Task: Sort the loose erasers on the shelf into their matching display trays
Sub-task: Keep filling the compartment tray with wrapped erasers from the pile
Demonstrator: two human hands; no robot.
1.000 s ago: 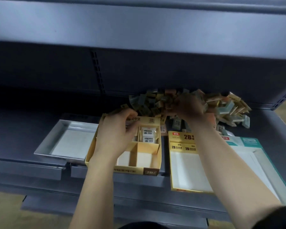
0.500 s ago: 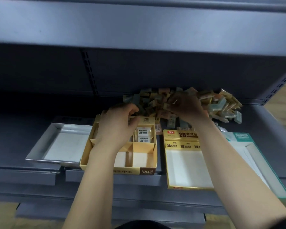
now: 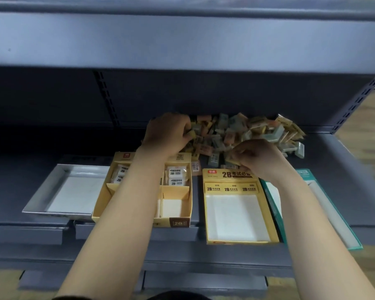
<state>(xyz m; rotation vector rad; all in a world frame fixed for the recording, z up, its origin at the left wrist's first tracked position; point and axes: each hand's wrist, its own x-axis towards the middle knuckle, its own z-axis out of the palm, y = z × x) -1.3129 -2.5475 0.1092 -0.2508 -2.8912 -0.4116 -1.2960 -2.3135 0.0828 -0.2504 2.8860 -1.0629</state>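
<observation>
Both hands are at the pile (image 3: 247, 131) of loose erasers at the back of the shelf (image 3: 344, 180). The left hand (image 3: 167, 135) curls its fingertips on a yellow eraser (image 3: 191, 134) at the pile's left edge, and the right hand (image 3: 260, 161) pinches a pale eraser (image 3: 232, 161) just behind the flat tray (image 3: 208, 213). In front sit a silver tray (image 3: 41, 198), a divided tray (image 3: 180, 223) with a few white erasers (image 3: 175, 176) in its far cells, and a teal tray (image 3: 355, 241). The blocks look small, light and firm with slight give, hardly fragile. Their wrappers are probably slick, so a thumb-and-forefinger grip across the long sides should hold better than one on the corners. The heap is loose, so picking from the top seems least likely to start a slide.
</observation>
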